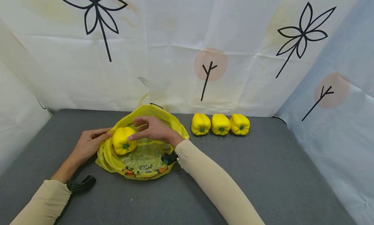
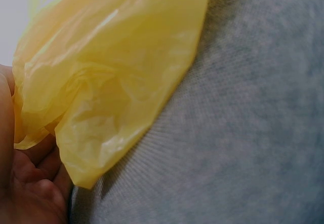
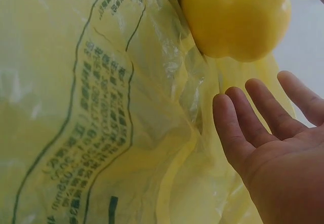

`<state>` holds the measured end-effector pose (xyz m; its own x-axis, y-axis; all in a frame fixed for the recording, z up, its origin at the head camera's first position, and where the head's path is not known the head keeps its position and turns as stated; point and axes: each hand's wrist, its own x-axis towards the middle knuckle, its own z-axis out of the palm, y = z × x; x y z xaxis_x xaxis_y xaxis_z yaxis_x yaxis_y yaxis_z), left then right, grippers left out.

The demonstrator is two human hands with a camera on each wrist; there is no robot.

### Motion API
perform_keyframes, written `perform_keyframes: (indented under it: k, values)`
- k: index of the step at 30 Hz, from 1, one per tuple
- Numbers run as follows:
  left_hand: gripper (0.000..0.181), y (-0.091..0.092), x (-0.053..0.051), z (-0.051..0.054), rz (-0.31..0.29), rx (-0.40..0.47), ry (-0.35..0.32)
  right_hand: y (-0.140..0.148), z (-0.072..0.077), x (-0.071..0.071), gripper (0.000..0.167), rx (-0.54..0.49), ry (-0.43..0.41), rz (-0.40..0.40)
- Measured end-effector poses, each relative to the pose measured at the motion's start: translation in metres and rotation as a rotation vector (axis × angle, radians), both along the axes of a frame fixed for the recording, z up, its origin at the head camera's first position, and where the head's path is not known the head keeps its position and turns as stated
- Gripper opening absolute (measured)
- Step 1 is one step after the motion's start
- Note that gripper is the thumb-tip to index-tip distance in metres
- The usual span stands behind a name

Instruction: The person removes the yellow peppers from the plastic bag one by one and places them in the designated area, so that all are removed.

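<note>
A yellow plastic bag with printing on it lies with its mouth spread on the table. One yellow bell pepper with a green stem sits inside, against the bag's left side. My left hand pinches the left rim of the bag between thumb and fingers; the left wrist view shows the thin plastic running out from that hand. Over the bag's mouth is my right hand, its fingers extended and spread. In the right wrist view those fingers are apart from the pepper, with nothing held.
Three more yellow bell peppers stand in a row to the right of the bag, near the back edge of the grey table. Behind it hangs a white cloth backdrop with drawn flowers and trees.
</note>
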<state>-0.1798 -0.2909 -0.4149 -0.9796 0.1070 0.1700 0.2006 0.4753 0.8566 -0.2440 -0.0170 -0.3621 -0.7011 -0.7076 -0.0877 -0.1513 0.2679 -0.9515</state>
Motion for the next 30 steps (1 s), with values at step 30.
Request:
perform_keyframes:
  k: [30]
  values:
    - [0.047, -0.001, -0.001, -0.001, -0.015, 0.015, -0.004, -0.013, -0.009, -0.002, 0.081, 0.073, 0.044, 0.036]
